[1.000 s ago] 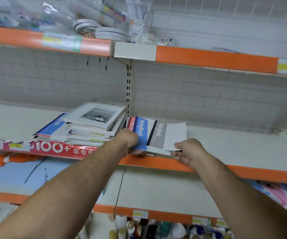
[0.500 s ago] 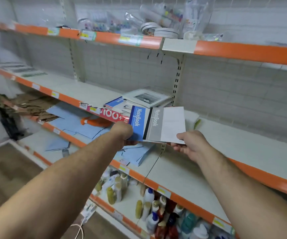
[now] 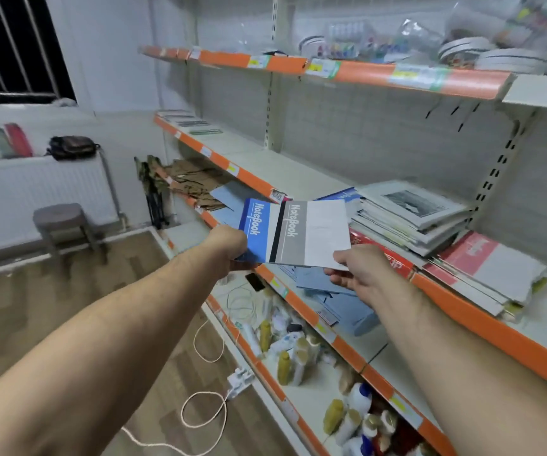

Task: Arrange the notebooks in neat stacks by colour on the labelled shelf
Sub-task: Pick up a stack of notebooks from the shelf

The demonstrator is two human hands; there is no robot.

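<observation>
I hold two notebooks in the air in front of the shelving. My left hand grips the near left edge of a blue notebook. On top of it lies a grey and white notebook, which my right hand pinches at its near right corner. On the middle shelf behind them sits an untidy pile of notebooks with a black-and-white picture cover on top. To the right of that pile lie red and white notebooks.
A few notebooks lie at the shelf's far left end. The shelf below holds blue sheets and brown bags. Bottles fill the lowest shelf. A white cable and power strip lie on the floor, and a stool stands by the radiator.
Both hands have lifted the two notebooks off the shelf and carried them leftward, out in front of it. My view has swung left, showing the room and floor.
</observation>
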